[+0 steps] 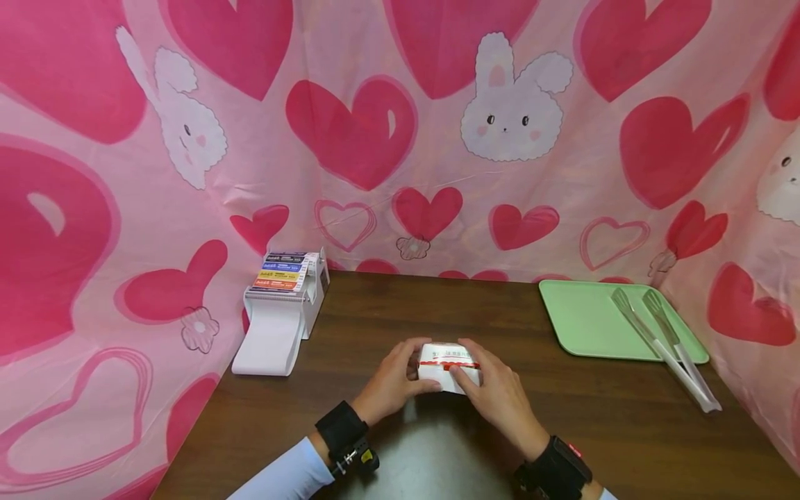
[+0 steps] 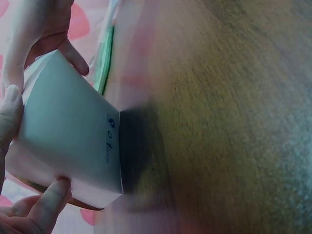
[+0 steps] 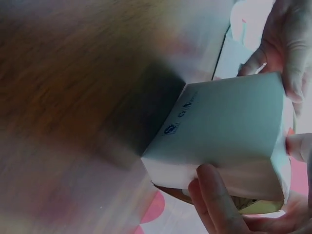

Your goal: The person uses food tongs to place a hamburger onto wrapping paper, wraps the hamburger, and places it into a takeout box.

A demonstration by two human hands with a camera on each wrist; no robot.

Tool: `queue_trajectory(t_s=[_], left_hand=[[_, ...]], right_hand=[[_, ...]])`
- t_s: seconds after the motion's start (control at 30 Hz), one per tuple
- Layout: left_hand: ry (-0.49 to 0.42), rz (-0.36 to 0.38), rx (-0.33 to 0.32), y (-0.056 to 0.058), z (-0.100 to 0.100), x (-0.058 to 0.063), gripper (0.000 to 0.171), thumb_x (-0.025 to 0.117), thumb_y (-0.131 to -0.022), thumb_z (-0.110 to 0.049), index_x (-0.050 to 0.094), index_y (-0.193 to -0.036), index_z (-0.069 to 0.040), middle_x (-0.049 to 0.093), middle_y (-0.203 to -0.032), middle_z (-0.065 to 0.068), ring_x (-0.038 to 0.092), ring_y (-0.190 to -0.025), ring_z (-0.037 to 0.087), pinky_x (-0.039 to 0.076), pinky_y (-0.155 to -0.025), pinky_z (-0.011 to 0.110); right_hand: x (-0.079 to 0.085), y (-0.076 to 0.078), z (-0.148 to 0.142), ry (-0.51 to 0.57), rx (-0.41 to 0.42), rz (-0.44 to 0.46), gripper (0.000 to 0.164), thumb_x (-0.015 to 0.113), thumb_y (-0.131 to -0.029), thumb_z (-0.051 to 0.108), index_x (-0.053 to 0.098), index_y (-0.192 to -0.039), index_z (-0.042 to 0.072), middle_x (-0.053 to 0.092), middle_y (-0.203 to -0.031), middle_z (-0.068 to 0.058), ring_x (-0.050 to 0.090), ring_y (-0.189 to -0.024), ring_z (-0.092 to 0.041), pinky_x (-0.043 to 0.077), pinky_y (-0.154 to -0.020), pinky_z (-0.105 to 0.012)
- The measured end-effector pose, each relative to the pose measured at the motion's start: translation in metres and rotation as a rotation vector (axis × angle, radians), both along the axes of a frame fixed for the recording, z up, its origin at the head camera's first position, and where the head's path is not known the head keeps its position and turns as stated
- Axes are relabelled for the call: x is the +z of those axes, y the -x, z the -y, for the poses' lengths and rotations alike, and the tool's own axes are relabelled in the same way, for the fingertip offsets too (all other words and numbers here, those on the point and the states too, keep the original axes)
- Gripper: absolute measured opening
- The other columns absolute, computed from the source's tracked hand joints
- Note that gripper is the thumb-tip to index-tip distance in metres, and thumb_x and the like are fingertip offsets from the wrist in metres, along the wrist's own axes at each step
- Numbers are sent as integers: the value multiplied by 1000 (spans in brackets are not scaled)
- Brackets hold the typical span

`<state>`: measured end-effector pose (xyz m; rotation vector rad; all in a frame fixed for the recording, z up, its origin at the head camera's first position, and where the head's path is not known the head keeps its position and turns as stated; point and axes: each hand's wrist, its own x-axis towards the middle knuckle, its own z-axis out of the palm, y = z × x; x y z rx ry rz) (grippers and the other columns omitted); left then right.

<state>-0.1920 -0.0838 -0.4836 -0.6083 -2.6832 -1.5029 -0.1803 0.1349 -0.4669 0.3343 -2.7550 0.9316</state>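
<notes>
A small white paper box (image 1: 448, 361) with red trim and print across its top is between both hands above the middle of the table. My left hand (image 1: 392, 380) grips its left side, thumb along the near face. On the right side, my right hand (image 1: 500, 396) holds it with the thumb near the red trim. Small dark print marks the plain white face of the box (image 2: 73, 122) in the left wrist view. A gap shows along one edge of the box (image 3: 229, 117) in the right wrist view. Whether its lower edge touches the table cannot be told.
A label dispenser (image 1: 315, 292) with coloured strips and a white paper tongue stands at the back left. At the right lies a green tray (image 1: 581, 333) with white-handled tongs (image 1: 678, 354) over its edge. Pink heart-print cloth (image 1: 462, 180) encloses the brown table (image 1: 387, 312).
</notes>
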Motion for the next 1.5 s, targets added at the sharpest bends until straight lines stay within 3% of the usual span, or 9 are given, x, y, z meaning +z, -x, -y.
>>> queue_trajectory(t_s=[0.3, 0.5, 0.83, 1.27, 1.5], left_hand=[[21, 8, 8, 2, 1, 1, 80, 85, -78, -38, 47, -145, -18, 56, -119, 3, 59, -96, 14, 54, -81, 25], [30, -21, 7, 2, 2, 1, 78, 82, -81, -38, 47, -147, -17, 59, -121, 1, 58, -97, 14, 53, -83, 26], [107, -124, -36, 3, 3, 2, 81, 77, -86, -38, 41, -154, -15, 61, -132, 4, 61, -102, 13, 55, -89, 30], [140, -128, -43, 5, 4, 3, 80, 78, -84, -38, 42, -151, -14, 63, -130, 3, 62, -100, 12, 56, -90, 28], [153, -146, -47, 5, 4, 1, 80, 77, -85, -38, 41, -153, -12, 64, -128, 4, 62, -99, 12, 56, -89, 31]], right_hand=[[4, 0, 2, -48, 17, 17, 56, 76, -91, 35, 58, -142, 19, 64, -135, -17, 62, -122, -38, 49, -93, -61], [6, -1, 0, -66, 28, -14, 56, 78, -89, 36, 61, -139, 19, 67, -130, -14, 69, -107, -34, 54, -81, -51], [5, 4, -3, -43, 12, -26, 50, 75, -91, 39, 63, -137, 22, 72, -120, -11, 67, -88, -26, 46, -67, -37], [9, 9, 0, -70, 7, 2, 52, 78, -89, 38, 63, -135, 20, 72, -114, -9, 66, -91, -26, 50, -77, -49], [9, 7, -1, -97, 17, -27, 52, 78, -88, 40, 64, -135, 20, 73, -114, -9, 68, -89, -26, 50, -72, -44]])
